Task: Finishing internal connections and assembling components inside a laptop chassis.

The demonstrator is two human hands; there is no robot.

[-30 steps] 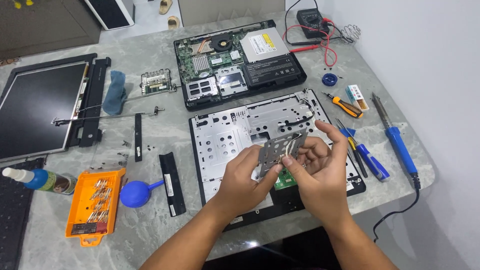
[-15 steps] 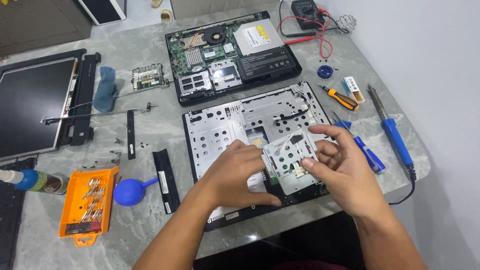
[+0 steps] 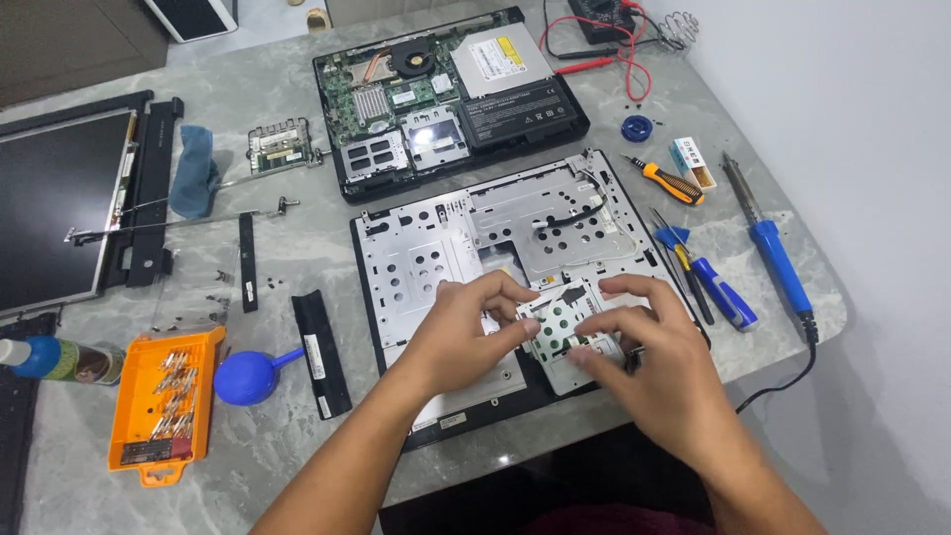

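Both grips pinching small metal plate (image 3: 561, 332), left hand (image 3: 458, 332) and right hand (image 3: 644, 352), over grey laptop cover (image 3: 446, 248). Could slip if tilted, maybe bending.

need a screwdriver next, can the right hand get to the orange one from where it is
Probably yes. The right hand rests on the small metal plate, and the orange screwdriver lies in the open on the table on that same side; only the blue-handled tools lie between, flat and low.
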